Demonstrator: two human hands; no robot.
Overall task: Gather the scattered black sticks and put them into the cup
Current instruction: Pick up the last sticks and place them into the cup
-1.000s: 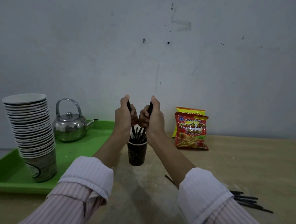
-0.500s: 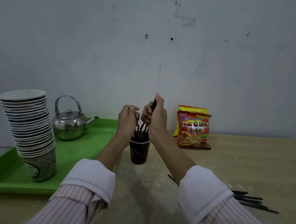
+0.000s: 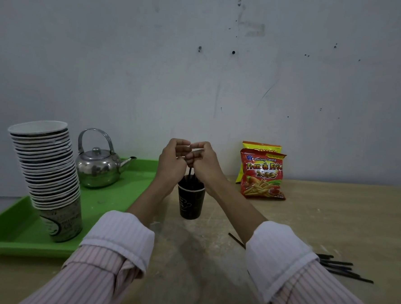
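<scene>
Sticks (image 3: pixel 190 174) stand in the cup (image 3: pixel 190 204); left of the cup a tray (image 3: pixel 111 204) carries a kettle (image 3: pixel 97 170) and a cup stack (image 3: pixel 49 177), snack bags (image 3: pixel 262 178) stand behind-right, loose sticks (image 3: pixel 339 268) lie front-right.

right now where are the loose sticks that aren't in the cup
In the head view the loose black sticks lie on the wooden table at lower right, just past the right sleeve and well right of the black cup.
</scene>
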